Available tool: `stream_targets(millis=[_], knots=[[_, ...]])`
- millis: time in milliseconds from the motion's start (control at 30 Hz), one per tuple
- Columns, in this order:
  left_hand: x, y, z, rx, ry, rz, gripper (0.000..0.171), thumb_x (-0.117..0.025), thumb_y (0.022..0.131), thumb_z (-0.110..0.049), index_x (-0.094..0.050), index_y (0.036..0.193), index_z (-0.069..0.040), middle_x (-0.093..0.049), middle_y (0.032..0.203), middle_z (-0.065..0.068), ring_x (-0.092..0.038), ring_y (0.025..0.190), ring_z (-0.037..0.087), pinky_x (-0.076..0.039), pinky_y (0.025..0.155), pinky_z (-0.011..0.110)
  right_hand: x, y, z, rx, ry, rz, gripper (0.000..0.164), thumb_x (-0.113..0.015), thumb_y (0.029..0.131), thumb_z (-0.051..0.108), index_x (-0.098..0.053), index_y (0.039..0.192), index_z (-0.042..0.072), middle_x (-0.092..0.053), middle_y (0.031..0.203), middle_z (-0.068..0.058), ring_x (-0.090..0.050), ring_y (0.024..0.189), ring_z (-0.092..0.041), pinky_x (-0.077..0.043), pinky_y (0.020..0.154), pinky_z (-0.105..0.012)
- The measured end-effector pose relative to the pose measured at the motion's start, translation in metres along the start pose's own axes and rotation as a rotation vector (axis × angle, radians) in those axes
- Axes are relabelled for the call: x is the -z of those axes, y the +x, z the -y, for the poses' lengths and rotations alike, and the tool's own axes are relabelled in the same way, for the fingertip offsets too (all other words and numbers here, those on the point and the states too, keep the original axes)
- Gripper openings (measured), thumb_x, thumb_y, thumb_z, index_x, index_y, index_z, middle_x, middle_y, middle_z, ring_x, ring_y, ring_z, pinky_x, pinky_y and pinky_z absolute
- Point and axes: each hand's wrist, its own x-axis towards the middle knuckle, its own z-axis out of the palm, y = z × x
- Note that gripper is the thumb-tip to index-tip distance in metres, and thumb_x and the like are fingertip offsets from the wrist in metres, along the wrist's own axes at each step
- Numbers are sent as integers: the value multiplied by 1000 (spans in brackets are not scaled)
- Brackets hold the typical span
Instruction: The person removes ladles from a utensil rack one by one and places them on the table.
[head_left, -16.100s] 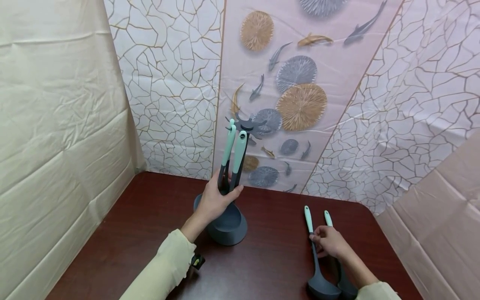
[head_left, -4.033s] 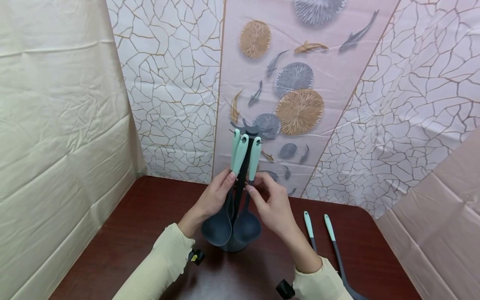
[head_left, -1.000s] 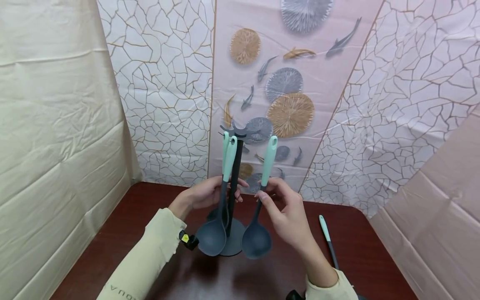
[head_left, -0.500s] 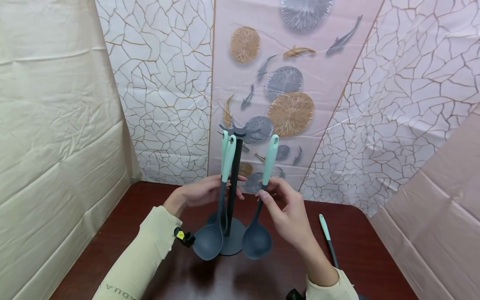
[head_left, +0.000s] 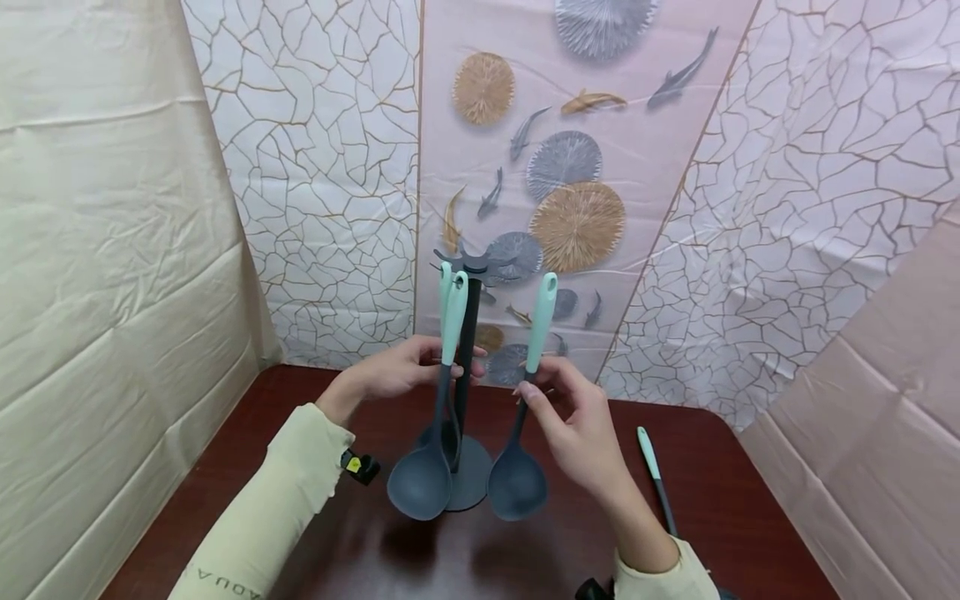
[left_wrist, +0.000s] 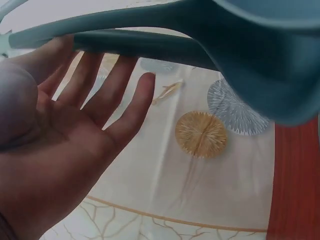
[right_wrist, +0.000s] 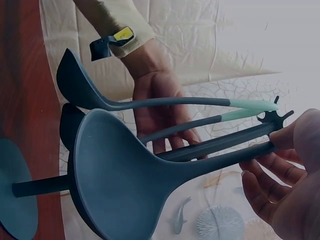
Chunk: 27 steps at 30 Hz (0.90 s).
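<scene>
Pinching a dark shaft just below its mint handle, the thumb and fingers of our right hand [head_left: 581, 417] are clamped on the ladle [head_left: 519, 483]. The fingers of our left hand [head_left: 397, 367] are spread apart and reach behind the post of the stand [head_left: 468, 337]; we cannot tell whether they close on it. The ladle hangs in the air to the right of the post, with a gap of open room between the two. From the head view, its bowl's left edge lines up just beside the rim of the round base [head_left: 474, 475]. We see its long axis near upright, the holed handle end pointing up and tilted a little right, the bowl down with its hollow toward us. Left of the post, a hung ladle [head_left: 418, 483] and a second utensil [head_left: 445, 287] dangle by their handles from the hooked crown [head_left: 474, 263]. Further right, a mint-handled utensil [head_left: 648, 454] lies near the right edge of the desk [head_left: 352, 542], its handle pointing away from us and its lower part hidden behind our right forearm. Beyond the desk's far edge rises a patterned cloth [head_left: 330, 208].
</scene>
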Motion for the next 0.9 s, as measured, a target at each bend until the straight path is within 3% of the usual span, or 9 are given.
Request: stream_targets(millis=[200, 500, 733, 900], knots=[[-4, 1, -5, 37, 35, -59, 35, -60, 109, -11, -62, 143, -2, -72, 128, 20, -69, 122, 28, -52, 106, 43, -1, 0, -1, -7, -14, 11, 21, -68, 105, 11, -68, 126, 13, -73, 103, 1, -71, 92, -20, -60, 76, -30], [-9, 4, -6, 28, 110, -108, 22, -63, 108, -13, -70, 128, -8, -75, 123, 18, -72, 116, 25, -54, 103, 42, 2, -1, -1, -19, -7, 1, 20, -68, 105, 12, -68, 125, 18, -73, 103, 2, -71, 92, -21, -59, 77, -30], [-11, 4, -6, 27, 170, -146, 21, -65, 108, -15, -72, 126, -11, -78, 116, 3, -74, 113, 21, -56, 99, 42, 7, -2, -3, -24, -9, -16, 21, -69, 104, 10, -69, 125, 17, -73, 101, 1, -71, 89, -22, -59, 74, -29], [-10, 2, -7, 8, 176, -159, 21, -65, 107, -12, -73, 126, -8, -78, 117, 7, -74, 112, 25, -57, 97, 41, 9, -2, -5, -28, 23, 0, 21, -68, 104, 8, -68, 125, 14, -74, 102, -4, -73, 94, -27, -62, 75, -32]])
